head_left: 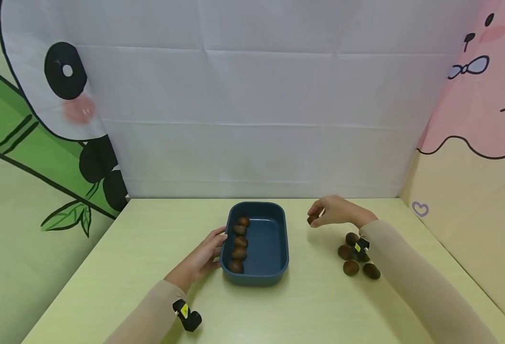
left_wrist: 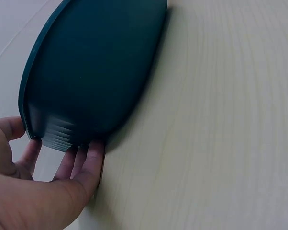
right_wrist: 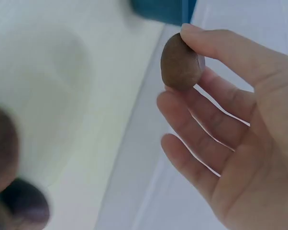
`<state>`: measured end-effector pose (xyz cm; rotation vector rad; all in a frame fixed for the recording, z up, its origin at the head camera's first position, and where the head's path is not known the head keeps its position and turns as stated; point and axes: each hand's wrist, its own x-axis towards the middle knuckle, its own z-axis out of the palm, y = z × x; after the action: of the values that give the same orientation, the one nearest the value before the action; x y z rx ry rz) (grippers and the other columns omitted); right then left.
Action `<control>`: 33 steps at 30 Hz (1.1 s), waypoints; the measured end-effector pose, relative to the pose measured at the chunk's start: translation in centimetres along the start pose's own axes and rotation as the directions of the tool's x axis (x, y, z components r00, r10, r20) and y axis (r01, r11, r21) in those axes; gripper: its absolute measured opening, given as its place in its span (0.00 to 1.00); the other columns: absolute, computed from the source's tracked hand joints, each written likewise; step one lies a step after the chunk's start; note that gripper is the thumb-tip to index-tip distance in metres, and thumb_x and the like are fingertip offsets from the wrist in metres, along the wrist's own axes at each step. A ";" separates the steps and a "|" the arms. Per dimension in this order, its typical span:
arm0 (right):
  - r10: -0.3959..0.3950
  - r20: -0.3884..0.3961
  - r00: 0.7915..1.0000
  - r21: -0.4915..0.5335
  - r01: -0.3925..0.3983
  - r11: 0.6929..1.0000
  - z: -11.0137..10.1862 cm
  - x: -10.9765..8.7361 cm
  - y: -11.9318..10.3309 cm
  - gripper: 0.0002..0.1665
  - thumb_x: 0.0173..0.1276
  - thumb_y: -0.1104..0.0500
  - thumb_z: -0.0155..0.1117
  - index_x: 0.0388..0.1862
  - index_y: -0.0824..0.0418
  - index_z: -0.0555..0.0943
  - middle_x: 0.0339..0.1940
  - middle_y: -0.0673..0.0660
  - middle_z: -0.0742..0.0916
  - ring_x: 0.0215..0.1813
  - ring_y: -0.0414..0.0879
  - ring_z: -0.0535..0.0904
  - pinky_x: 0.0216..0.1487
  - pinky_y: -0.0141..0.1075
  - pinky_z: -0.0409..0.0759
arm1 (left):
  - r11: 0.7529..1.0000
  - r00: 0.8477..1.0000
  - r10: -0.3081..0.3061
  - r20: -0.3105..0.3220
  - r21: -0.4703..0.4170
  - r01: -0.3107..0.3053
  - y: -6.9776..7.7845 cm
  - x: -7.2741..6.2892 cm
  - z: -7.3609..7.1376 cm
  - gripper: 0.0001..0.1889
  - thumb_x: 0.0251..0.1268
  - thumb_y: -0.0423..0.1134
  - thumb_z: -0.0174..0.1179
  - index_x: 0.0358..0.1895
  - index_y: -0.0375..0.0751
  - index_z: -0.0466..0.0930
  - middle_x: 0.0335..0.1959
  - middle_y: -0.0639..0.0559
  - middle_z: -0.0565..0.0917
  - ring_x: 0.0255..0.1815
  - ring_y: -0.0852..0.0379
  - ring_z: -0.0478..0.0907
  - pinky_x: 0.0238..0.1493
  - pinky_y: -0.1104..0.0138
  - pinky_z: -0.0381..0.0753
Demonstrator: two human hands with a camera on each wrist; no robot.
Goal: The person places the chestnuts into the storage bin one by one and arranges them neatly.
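Note:
In the head view a dark blue rectangular box (head_left: 266, 279) stands mid-table, with a row of several brown chestnuts (head_left: 238, 253) along its left inner side. My left hand (head_left: 203, 255) rests against the outside of the box's left wall. In the left wrist view its fingertips (left_wrist: 97, 146) touch the wall, one of them up at the rim. To the right of the box, my right hand (head_left: 336, 211) pinches a single chestnut (right_wrist: 178, 63) between thumb and fingers, above the table's far part. Its other fingers spread loosely in the right wrist view.
Several loose chestnuts (head_left: 351, 268) lie grouped on the pale wooden table (head_left: 312, 310), partly under the right forearm. A white sheet (head_left: 261, 119) hangs behind the table's back edge. Printed cartoon cloths line the left and right sides.

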<state>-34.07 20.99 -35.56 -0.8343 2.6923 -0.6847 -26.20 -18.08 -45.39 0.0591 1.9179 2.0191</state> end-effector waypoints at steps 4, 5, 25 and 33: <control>-0.026 0.045 0.999 0.017 0.025 1.000 -0.5 1.2 -2.2 0.22 0.63 0.55 0.74 0.54 0.63 0.84 0.43 0.49 0.88 0.49 0.48 0.83 0.51 0.43 0.80 | 1.000 1.000 -0.003 0.003 -0.002 0.003 -0.1 0.0 0.0 0.29 0.80 0.50 0.47 0.79 0.52 0.53 0.70 0.39 0.70 0.63 0.48 0.75 0.56 0.56 0.76; -0.032 0.059 0.998 0.023 0.031 0.999 -0.6 1.5 -2.8 0.22 0.63 0.55 0.74 0.54 0.62 0.84 0.43 0.48 0.88 0.49 0.47 0.83 0.51 0.43 0.79 | 1.000 1.000 -0.004 0.006 -0.002 0.004 -0.1 0.0 0.0 0.29 0.80 0.50 0.47 0.79 0.52 0.52 0.69 0.39 0.71 0.64 0.48 0.74 0.56 0.56 0.76; -0.085 0.217 0.972 0.213 0.038 0.976 2.3 9.4 -10.1 0.21 0.66 0.58 0.72 0.57 0.62 0.82 0.47 0.48 0.88 0.47 0.43 0.84 0.55 0.44 0.79 | 1.000 1.000 -0.002 -0.001 0.017 0.002 0.0 -0.1 -0.1 0.29 0.80 0.50 0.46 0.78 0.51 0.52 0.71 0.36 0.67 0.65 0.44 0.73 0.58 0.52 0.75; -0.003 0.161 0.987 0.155 -0.023 0.988 5.5 11.4 -9.9 0.24 0.64 0.57 0.74 0.58 0.65 0.83 0.48 0.53 0.87 0.45 0.47 0.84 0.53 0.45 0.80 | 1.000 1.000 -0.007 -0.022 0.000 0.007 0.1 0.0 0.1 0.30 0.79 0.51 0.47 0.78 0.50 0.53 0.70 0.36 0.68 0.65 0.45 0.73 0.56 0.53 0.76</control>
<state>-36.67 5.12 -36.35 -0.7995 2.4618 -0.7795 -26.16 -18.01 -45.32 0.0303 1.9282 2.0232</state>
